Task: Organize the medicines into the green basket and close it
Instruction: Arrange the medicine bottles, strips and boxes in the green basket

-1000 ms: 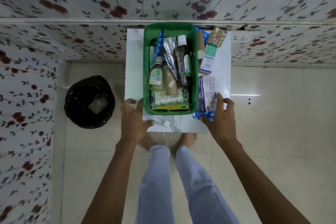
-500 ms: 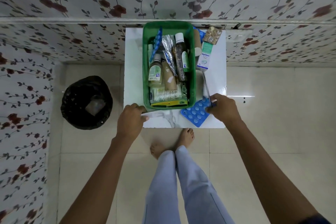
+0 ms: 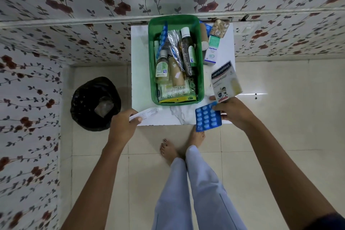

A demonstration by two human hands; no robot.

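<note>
The green basket (image 3: 199, 65) stands open on a small white table (image 3: 139, 65), filled with bottles, foil strips and a pack of cotton buds. My right hand (image 3: 234, 113) holds a white plaster box (image 3: 225, 82) and a blue pill blister (image 3: 207, 117) together, lifted just right of the basket's near corner. My left hand (image 3: 124, 125) grips a white tube (image 3: 147, 114) at the table's front left edge. A green-and-white Optibex box (image 3: 211, 49) and a pack of beige tablets (image 3: 219, 28) lie on the table to the right of the basket.
A black bin (image 3: 95, 103) with a bag liner stands on the tiled floor left of the table. The table is pushed against a floral-papered wall. A wall socket (image 3: 247, 30) sits at the right. My bare feet are just in front of the table.
My right hand has lifted the plaster box upright along with the blue blister. My left hand has picked the white tube up from the table's front edge.
</note>
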